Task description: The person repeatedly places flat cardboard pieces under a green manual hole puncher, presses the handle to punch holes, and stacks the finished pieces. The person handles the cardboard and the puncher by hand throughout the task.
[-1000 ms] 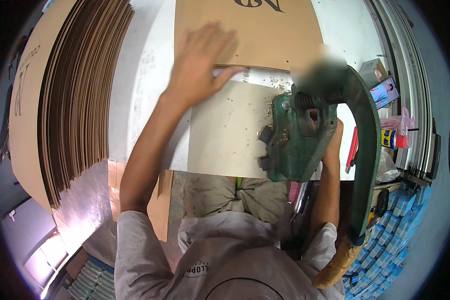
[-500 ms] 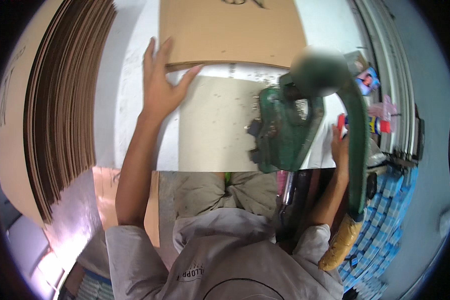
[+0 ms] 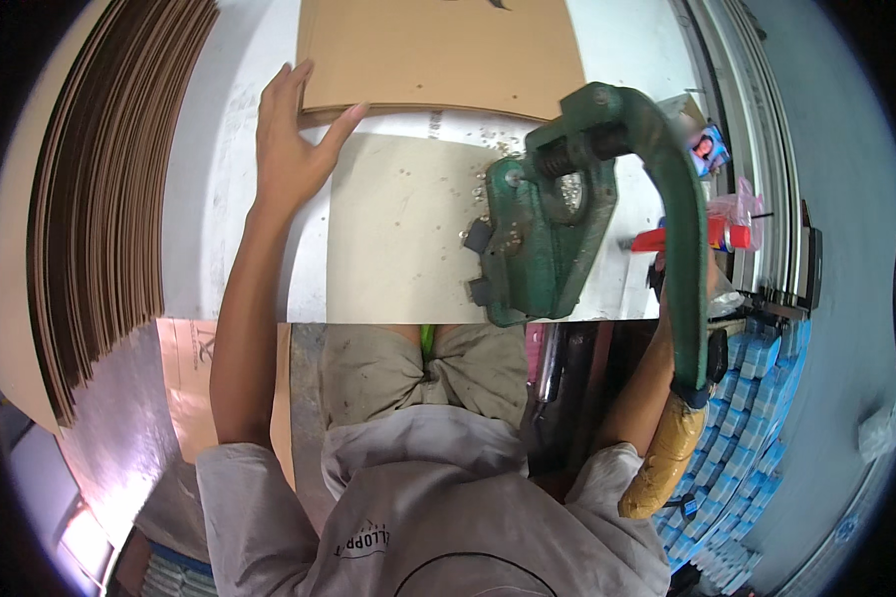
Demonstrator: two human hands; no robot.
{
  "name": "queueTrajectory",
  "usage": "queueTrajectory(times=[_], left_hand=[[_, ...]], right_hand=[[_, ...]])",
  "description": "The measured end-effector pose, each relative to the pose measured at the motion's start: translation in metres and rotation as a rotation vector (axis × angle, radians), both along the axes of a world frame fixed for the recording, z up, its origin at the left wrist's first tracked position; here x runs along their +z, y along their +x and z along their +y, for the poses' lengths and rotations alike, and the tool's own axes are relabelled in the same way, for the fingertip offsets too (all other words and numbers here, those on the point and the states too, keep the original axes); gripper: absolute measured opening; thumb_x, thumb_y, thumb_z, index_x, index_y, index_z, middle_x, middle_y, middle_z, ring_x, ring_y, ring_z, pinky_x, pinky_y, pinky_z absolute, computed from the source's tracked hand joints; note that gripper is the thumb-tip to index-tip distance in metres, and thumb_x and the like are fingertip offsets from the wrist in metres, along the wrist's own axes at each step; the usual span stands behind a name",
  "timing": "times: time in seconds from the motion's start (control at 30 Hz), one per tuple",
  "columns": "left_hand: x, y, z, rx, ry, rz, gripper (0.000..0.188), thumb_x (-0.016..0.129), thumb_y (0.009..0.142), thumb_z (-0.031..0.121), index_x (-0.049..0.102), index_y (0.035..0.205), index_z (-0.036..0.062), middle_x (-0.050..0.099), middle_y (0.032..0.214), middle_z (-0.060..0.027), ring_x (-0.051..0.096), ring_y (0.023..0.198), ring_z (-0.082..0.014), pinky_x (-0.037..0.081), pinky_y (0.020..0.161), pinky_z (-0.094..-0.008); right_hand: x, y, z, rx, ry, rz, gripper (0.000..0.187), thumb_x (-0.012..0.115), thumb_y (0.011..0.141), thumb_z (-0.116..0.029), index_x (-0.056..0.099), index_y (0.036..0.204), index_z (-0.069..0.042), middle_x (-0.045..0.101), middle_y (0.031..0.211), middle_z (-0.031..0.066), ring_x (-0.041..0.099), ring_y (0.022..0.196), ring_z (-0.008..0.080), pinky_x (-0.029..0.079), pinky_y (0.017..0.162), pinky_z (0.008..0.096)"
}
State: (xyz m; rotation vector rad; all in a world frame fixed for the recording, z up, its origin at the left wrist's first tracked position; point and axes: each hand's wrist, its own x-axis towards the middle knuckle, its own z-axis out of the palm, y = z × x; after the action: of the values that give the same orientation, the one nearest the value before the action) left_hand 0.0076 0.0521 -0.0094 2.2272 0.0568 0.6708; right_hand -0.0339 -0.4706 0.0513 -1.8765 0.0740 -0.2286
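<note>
My left hand (image 3: 291, 159) is open, thumb and fingers spread at the near left corner of a brown cardboard stack (image 3: 438, 60). Its thumb touches the stack's near edge. A pale sheet (image 3: 393, 229) lies in front of the stack. To the right of the sheet stands a green hand-lever punch (image 3: 533, 249), its curved lever (image 3: 685, 229) reaching toward me to a tape-wrapped grip (image 3: 667, 458). My right hand (image 3: 714, 277) is mostly hidden behind that lever, close to a red long object (image 3: 650, 240); its fingers do not show.
A tall pile of cardboard sheets (image 3: 110, 199) stands at the left. On the right are a red cap (image 3: 737, 236), a pink plastic bag (image 3: 742, 204) and a small picture packet (image 3: 709, 149). Blue-and-white bundles (image 3: 737, 428) are stacked below. Small scraps (image 3: 498, 139) lie around the punch.
The view has shifted slightly. My right hand has moved right, behind the lever, and the red object beside it now lies more crosswise. My left hand stays at the stack's corner.
</note>
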Motion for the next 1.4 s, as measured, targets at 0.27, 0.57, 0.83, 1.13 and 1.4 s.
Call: queueTrajectory(times=[0.27, 0.57, 0.83, 1.13, 1.4], left_hand=[[-0.002, 0.000, 0.000, 0.012, 0.007, -0.004, 0.079, 0.082, 0.087, 0.043, 0.049, 0.146, 0.0013, 0.050, 0.145, -0.0250, 0.050, 0.138, -0.0395, 0.044, 0.112, -0.0489], [0.003, 0.003, 0.000, 0.031, 0.120, -0.037, 0.073, 0.081, 0.087, 0.037, 0.051, 0.141, -0.0022, 0.056, 0.135, -0.0261, 0.058, 0.127, -0.0383, 0.049, 0.107, -0.0479], [0.004, 0.003, 0.004, -0.020, 0.091, 0.017, 0.084, 0.085, 0.084, 0.038, 0.043, 0.145, -0.0028, 0.048, 0.141, -0.0297, 0.051, 0.131, -0.0438, 0.044, 0.110, -0.0511], [0.001, 0.005, 0.005, -0.021, 0.104, 0.050, 0.084, 0.083, 0.086, 0.040, 0.042, 0.145, -0.0035, 0.047, 0.140, -0.0311, 0.050, 0.132, -0.0447, 0.043, 0.111, -0.0526], [0.003, 0.004, 0.004, -0.017, 0.105, 0.078, 0.083, 0.082, 0.087, 0.039, 0.042, 0.145, -0.0035, 0.047, 0.140, -0.0305, 0.049, 0.134, -0.0441, 0.043, 0.112, -0.0527]], right_hand=[[-0.028, 0.023, 0.107, 0.205, 0.470, -0.085, 0.033, 0.062, 0.103, -0.017, 0.057, 0.130, 0.001, 0.070, 0.117, 0.0191, 0.072, 0.096, 0.0238, 0.059, 0.084, 0.0379], [-0.032, 0.029, 0.137, 0.146, 0.231, 0.016, 0.030, 0.077, 0.091, -0.016, 0.068, 0.115, 0.001, 0.074, 0.104, 0.0104, 0.071, 0.086, 0.0177, 0.059, 0.076, 0.0316], [-0.049, 0.031, 0.132, 0.069, 0.354, 0.022, 0.030, 0.075, 0.092, -0.010, 0.066, 0.117, 0.003, 0.072, 0.107, 0.0140, 0.073, 0.089, 0.0188, 0.062, 0.076, 0.0313], [-0.053, 0.029, 0.140, 0.035, 0.279, 0.042, 0.030, 0.074, 0.097, -0.017, 0.064, 0.118, 0.002, 0.071, 0.105, 0.0129, 0.072, 0.084, 0.0176, 0.062, 0.070, 0.0303], [-0.043, 0.021, 0.155, 0.042, 0.325, 0.058, 0.029, 0.075, 0.096, -0.016, 0.065, 0.117, 0.001, 0.071, 0.104, 0.0113, 0.072, 0.085, 0.0174, 0.062, 0.071, 0.0303]])
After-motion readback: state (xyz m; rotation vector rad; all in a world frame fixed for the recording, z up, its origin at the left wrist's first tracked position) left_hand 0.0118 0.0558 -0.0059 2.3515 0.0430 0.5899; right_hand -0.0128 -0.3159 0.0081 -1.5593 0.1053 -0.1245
